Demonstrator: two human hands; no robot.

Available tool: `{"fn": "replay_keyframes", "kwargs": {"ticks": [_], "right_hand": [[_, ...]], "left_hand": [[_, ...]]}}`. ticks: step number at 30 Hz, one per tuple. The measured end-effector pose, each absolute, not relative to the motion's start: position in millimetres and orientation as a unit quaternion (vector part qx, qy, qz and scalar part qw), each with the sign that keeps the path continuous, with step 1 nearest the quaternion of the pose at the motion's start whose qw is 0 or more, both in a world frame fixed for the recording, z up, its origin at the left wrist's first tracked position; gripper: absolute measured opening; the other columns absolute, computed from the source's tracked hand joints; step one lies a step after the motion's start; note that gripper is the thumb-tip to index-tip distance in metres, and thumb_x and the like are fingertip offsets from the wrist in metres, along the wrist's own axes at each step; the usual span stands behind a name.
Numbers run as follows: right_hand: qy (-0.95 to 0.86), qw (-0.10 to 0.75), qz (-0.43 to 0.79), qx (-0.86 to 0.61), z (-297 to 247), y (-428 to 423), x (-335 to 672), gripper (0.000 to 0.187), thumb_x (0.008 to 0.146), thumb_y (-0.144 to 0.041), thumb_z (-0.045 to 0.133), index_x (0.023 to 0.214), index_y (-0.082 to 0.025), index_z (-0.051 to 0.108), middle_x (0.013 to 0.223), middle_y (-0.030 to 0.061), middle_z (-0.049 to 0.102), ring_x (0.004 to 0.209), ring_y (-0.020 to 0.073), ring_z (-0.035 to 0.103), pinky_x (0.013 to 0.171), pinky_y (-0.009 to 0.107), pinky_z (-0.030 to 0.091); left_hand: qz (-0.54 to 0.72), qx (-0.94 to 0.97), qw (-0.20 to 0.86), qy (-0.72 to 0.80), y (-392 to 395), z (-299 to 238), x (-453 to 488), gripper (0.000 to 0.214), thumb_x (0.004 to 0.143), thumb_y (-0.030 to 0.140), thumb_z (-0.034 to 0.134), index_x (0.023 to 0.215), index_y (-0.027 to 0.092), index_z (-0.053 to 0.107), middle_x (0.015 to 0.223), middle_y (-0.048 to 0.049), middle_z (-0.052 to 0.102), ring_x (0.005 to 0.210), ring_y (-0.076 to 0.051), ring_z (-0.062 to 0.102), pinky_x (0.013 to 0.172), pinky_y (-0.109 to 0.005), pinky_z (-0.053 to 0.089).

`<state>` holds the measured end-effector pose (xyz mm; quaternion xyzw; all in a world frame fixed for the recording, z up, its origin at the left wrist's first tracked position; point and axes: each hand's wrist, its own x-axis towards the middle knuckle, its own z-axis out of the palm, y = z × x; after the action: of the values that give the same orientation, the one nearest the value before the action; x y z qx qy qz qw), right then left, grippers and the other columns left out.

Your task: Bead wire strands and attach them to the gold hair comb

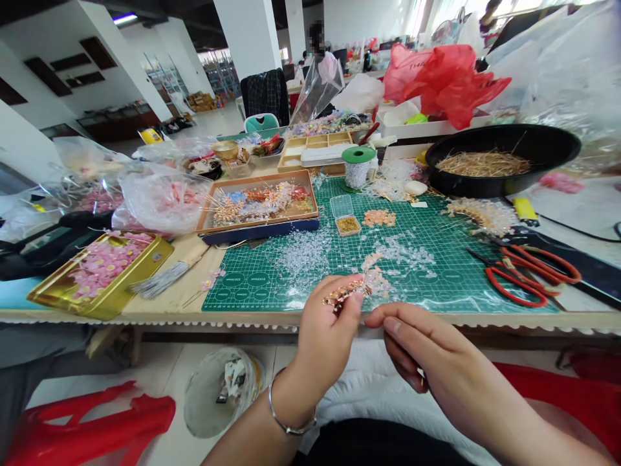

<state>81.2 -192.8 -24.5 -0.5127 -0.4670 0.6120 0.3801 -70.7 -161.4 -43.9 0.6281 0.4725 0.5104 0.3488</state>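
My left hand [330,323] is closed in a pinch around a beaded hair ornament [345,293] with gold-coloured beads or leaves and pale peach pieces at its far end. Just to its right, my right hand [427,346] has thumb and forefinger pressed together close to the ornament. Whatever lies between those fingertips is too small to make out, and a small gold glint shows by the curled lower fingers. Beyond the hands, clear beads [303,254] are scattered on a green cutting mat [252,265]. Peach flower pieces [380,218] lie beside a small box of gold beads [348,225].
Red-handled scissors [517,278] lie at the right of the mat, near a black bowl [548,155] of gold pins. A shallow box [257,226] of ornaments and a gold tin [104,272] of pink flowers stand left. A spool [359,169] stands behind. Below is a bin [206,395].
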Motion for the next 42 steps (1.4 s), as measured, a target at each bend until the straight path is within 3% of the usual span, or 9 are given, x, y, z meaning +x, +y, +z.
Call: {"fn": "replay_keyframes", "kwargs": {"ticks": [3, 6, 15, 20, 23, 29, 33, 37, 42], "right_hand": [[-0.609, 0.397, 0.453, -0.516, -26, -197, 83, 0.027, 0.100, -0.035, 0.045, 0.101, -0.023, 0.070, 0.073, 0.0025, 0.065, 0.073, 0.0201, 0.067, 0.064, 0.029, 0.056], [-0.733, 0.364, 0.342, -0.462, -23, -200, 89, 0.028, 0.100, -0.022, 0.040, 0.111, -0.026, 0.066, 0.103, 0.0062, 0.074, 0.102, 0.0232, 0.070, 0.086, 0.033, 0.058], [-0.844, 0.346, 0.157, -0.379, -12, -210, 98, 0.034, 0.093, -0.008, 0.040, 0.121, -0.025, 0.050, 0.098, 0.0079, 0.078, 0.082, 0.0254, 0.077, 0.055, 0.028, 0.059], [-0.776, 0.378, 0.240, -0.444, -15, -217, 110, 0.032, 0.096, -0.019, 0.052, 0.121, -0.037, 0.059, 0.109, -0.0013, 0.077, 0.093, 0.0205, 0.075, 0.077, 0.024, 0.063], [-0.727, 0.399, 0.276, -0.486, -17, -217, 113, 0.026, 0.099, -0.025, 0.053, 0.115, -0.042, 0.063, 0.110, -0.0071, 0.076, 0.093, 0.0163, 0.075, 0.078, 0.019, 0.062], [-0.789, 0.387, 0.265, -0.396, -11, -209, 107, 0.031, 0.093, -0.015, 0.049, 0.113, -0.028, 0.069, 0.097, 0.0032, 0.079, 0.080, 0.0213, 0.076, 0.062, 0.022, 0.062], [-0.772, 0.407, 0.295, -0.390, -16, -215, 113, 0.026, 0.093, -0.020, 0.055, 0.109, -0.030, 0.073, 0.095, 0.0036, 0.078, 0.081, 0.0221, 0.074, 0.060, 0.023, 0.059], [-0.609, 0.416, 0.489, -0.466, -26, -226, 124, 0.016, 0.097, -0.040, 0.060, 0.099, -0.034, 0.075, 0.090, 0.0018, 0.071, 0.072, 0.0177, 0.064, 0.061, 0.023, 0.053], [-0.431, 0.363, 0.711, -0.421, -35, -225, 125, 0.029, 0.095, -0.054, 0.061, 0.093, -0.028, 0.073, 0.065, -0.0025, 0.045, 0.056, 0.0118, 0.036, 0.050, 0.023, 0.032]], "left_hand": [[0.525, 0.570, 0.426, 0.467, -163, -46, -68, 0.019, 0.095, 0.029, 0.059, 0.106, 0.021, 0.072, 0.099, -0.0058, 0.071, 0.097, -0.020, 0.066, 0.085, -0.035, 0.054], [0.529, 0.539, 0.455, 0.472, -166, -53, -64, 0.022, 0.094, 0.035, 0.059, 0.107, 0.021, 0.071, 0.095, -0.0059, 0.070, 0.086, -0.019, 0.066, 0.074, -0.032, 0.055], [0.547, 0.524, 0.462, 0.462, -175, -58, -63, 0.024, 0.092, 0.039, 0.060, 0.104, 0.022, 0.071, 0.077, -0.0037, 0.064, 0.072, -0.017, 0.060, 0.064, -0.029, 0.052], [0.576, 0.464, 0.535, 0.408, -176, -52, -58, 0.019, 0.090, 0.035, 0.064, 0.100, 0.021, 0.071, 0.084, -0.0015, 0.060, 0.060, -0.009, 0.051, 0.057, -0.024, 0.047], [0.590, 0.438, 0.561, 0.381, -175, -49, -57, 0.017, 0.088, 0.034, 0.067, 0.099, 0.021, 0.071, 0.086, -0.0001, 0.058, 0.057, -0.006, 0.047, 0.055, -0.021, 0.044], [0.609, 0.448, 0.529, 0.386, -176, -46, -55, 0.017, 0.087, 0.034, 0.068, 0.097, 0.021, 0.072, 0.094, -0.0033, 0.064, 0.063, -0.008, 0.051, 0.057, -0.020, 0.046], [0.630, 0.462, 0.486, 0.391, -175, -49, -55, 0.011, 0.085, 0.031, 0.070, 0.089, 0.021, 0.072, 0.096, -0.0049, 0.067, 0.073, -0.012, 0.058, 0.063, -0.023, 0.050], [0.639, 0.469, 0.471, 0.387, -173, -48, -56, 0.010, 0.084, 0.030, 0.070, 0.087, 0.021, 0.072, 0.092, -0.0045, 0.067, 0.073, -0.013, 0.059, 0.061, -0.024, 0.050], [0.628, 0.442, 0.524, 0.369, -172, -40, -58, 0.014, 0.085, 0.034, 0.070, 0.092, 0.022, 0.073, 0.077, 0.0005, 0.060, 0.053, -0.006, 0.043, 0.046, -0.018, 0.037]]}}
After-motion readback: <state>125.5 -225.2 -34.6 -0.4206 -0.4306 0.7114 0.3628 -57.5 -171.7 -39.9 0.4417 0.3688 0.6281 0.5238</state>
